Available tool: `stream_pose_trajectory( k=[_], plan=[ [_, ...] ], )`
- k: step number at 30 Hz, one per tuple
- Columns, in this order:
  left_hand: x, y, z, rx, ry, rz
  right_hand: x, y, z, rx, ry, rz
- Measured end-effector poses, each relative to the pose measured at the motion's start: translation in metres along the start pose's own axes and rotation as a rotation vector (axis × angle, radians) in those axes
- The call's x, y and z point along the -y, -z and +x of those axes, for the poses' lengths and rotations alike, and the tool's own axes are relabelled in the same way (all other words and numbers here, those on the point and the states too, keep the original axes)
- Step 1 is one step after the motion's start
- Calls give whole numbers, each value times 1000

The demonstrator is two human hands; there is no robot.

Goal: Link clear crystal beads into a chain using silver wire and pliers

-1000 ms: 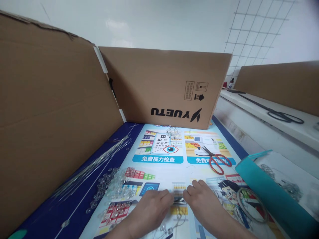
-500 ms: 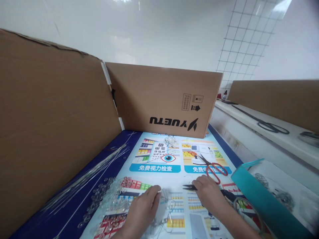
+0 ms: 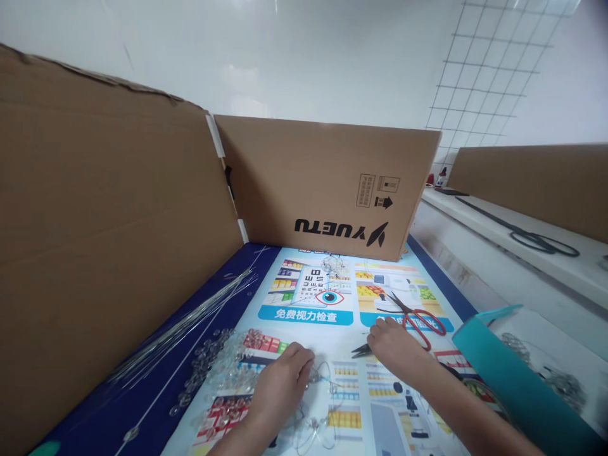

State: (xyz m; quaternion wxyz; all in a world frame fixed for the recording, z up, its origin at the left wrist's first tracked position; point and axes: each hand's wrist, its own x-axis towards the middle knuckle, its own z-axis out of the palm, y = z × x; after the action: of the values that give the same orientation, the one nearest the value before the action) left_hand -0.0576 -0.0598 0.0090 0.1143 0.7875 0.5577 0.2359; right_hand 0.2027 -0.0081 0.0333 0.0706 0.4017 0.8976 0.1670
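Note:
My left hand (image 3: pixel 284 379) is closed in a pinch beside a beaded wire piece (image 3: pixel 313 423), whose thin loops run from the fingertips and lie below and right of them. The pinched spot itself is hidden by the fingers. My right hand (image 3: pixel 394 347) is closed over a pair of pliers (image 3: pixel 362 350); the dark pointed jaws stick out to the left, and much of the tool is covered. Just beyond that hand lie scissors (image 3: pixel 418 320) with red handles, blades apart. Many clear beads (image 3: pixel 232 370) are heaped left of my left hand.
A bundle of straight thin wires (image 3: pixel 190 329) lies along the left. A cardboard panel (image 3: pixel 327 183) stands at the back and another cardboard wall (image 3: pixel 109 209) on the left. A teal-edged box (image 3: pixel 513 373) with wire pieces sits at right. Another wire piece (image 3: pixel 334 265) lies near the back panel.
The pliers have turned, their jaw tips now angled toward me, with my right hand still over them. My left hand stays by the beaded wire. The view has shifted slightly left.

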Motion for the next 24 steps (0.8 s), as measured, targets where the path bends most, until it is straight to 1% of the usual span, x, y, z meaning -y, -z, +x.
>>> stream_pose_trajectory(
  k=[4, 9, 12, 16, 18, 20, 21, 23, 24],
  plan=[
    [-2, 3, -1, 18, -2, 81, -4, 6, 4, 27, 36, 23],
    [-7, 8, -1, 129, 66, 133, -8, 1, 15, 67, 34, 91],
    [-8, 10, -1, 161, 81, 128, -11, 1, 17, 78, 7, 169],
    [-9, 13, -1, 107, 82, 73, -11, 13, 7, 56, -73, 317],
    [-10, 15, -2, 64, 58, 12, -6, 23, 0, 39, -108, 423],
    [-13, 17, -3, 32, 6, -78, 4, 33, -7, 32, -110, 547],
    [-15, 17, -4, 24, -31, -128, 11, 38, -10, 26, -110, 651],
    [-21, 18, -6, 17, -119, -224, 28, 45, -13, -29, -206, 1275],
    [-25, 19, -7, 16, -164, -261, 38, 47, -14, -75, -249, 1540]
  ],
)
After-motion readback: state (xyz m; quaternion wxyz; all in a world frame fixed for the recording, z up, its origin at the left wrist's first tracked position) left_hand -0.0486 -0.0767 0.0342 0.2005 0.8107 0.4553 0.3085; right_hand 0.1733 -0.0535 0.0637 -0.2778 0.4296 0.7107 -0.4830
